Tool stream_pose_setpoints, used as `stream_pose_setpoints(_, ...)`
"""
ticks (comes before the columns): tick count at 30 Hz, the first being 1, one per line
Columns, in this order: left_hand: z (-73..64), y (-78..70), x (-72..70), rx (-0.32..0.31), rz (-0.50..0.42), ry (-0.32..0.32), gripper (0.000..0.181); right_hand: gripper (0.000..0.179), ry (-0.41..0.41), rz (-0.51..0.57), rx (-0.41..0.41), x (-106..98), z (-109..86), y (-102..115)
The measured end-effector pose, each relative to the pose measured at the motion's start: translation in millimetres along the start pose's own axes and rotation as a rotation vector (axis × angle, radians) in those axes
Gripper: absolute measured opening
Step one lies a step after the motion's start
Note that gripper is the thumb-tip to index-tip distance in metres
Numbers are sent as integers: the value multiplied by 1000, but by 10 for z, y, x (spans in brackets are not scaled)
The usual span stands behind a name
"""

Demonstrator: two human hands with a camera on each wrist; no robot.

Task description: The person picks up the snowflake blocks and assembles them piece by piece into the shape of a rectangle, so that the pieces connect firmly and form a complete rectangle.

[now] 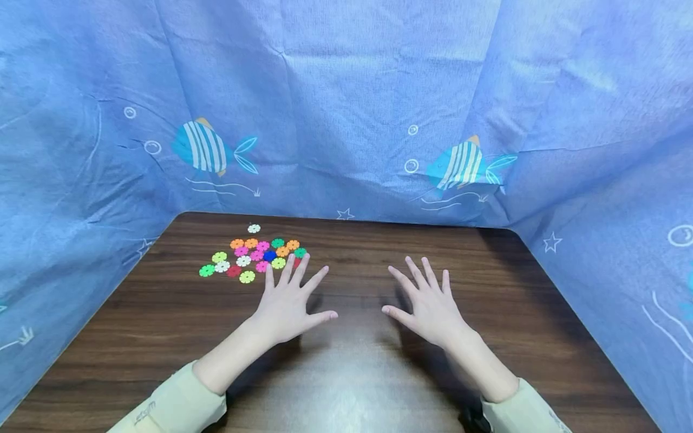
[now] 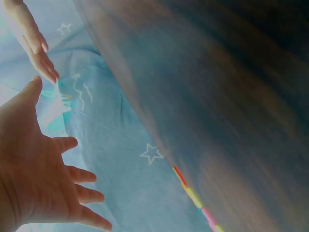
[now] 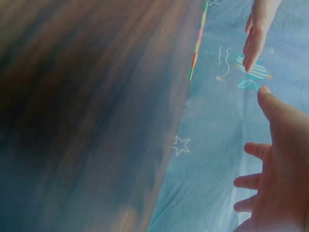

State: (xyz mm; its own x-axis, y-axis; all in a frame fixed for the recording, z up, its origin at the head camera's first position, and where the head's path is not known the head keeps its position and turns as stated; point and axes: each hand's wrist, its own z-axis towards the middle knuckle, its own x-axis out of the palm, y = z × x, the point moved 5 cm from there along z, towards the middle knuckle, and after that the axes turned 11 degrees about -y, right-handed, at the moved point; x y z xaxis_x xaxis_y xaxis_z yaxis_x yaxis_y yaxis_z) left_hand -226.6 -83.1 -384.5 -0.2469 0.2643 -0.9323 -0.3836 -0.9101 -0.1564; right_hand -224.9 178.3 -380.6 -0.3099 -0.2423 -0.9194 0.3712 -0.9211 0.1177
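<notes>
Hovering Above the Worktop

A person's left hand and right hand hang well apart over dark, streaked wood, fingers splayed; the grip on both sides is released, with nothing held. Notched discs in pink, orange, green, yellow, white, red and blue lie flat in a loose cluster toward the worktop's back left, partly overlapped by the left fingertips in the head view. One white disc sits apart, nearest the back edge. Pale glare brightens the near middle of the wood, with shadows falling beneath both arms. Creased blue cloth rises behind and to either side, printed with striped fish, bubbles and stars. Light green sleeves end on the forearms.
</notes>
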Motion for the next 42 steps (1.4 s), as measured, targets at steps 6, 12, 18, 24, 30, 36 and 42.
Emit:
stream_pose_setpoints(6,12,3,-20,2,9,3,87,78,-3,5,-4,-15,16,15)
stream_pose_setpoints(12,23,9,-67,1,11,0,89,77,-14,10,-15,-29,54,48)
stream_pose_setpoints(18,33,37,-122,-4,6,-11,89,77,-10,21,-16,-69,104,80)
stream_pose_setpoints(24,45,120,-208,-1,24,-27,90,78,-12,21,-20,-122,173,113)
stream_pose_setpoints(30,55,248,-330,7,17,-50,89,78,-61,48,-64,-173,353,166)
stream_pose_setpoints(36,59,453,-452,-8,12,-81,91,77,-105,95,-123,-197,626,288)
stream_pose_setpoints(42,70,723,-532,32,-22,-118,93,75,-114,116,-187,-145,903,457)
